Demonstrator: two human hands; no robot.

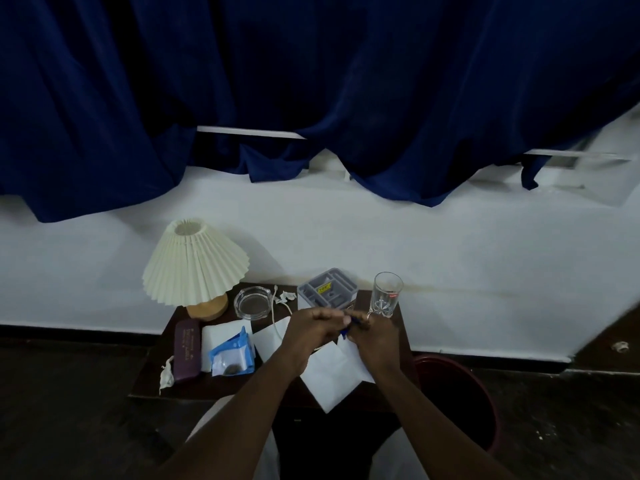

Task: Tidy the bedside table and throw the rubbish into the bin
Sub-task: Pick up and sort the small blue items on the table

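Both my hands meet over the middle of the dark bedside table (149, 379). My left hand (311, 332) and my right hand (372, 332) are closed together on a small blue pen-like item (346, 330); most of it is hidden by my fingers. White sheets of paper (332, 379) lie under my hands. A blue and white wrapper (233, 353) lies left of them on a white napkin (218, 332). Crumpled bits of white paper sit at the table's left edge (166, 374) and at the back (285, 296). The dark red bin (485, 393) stands on the floor to the right.
A pleated cream lamp (194, 263), a glass ashtray (252, 303), a grey organiser tray (327, 289) and a drinking glass (386, 294) line the table's back. A maroon case (187, 349) lies at the left. A white cord (275, 308) trails across. Blue curtains (311, 81) hang above.
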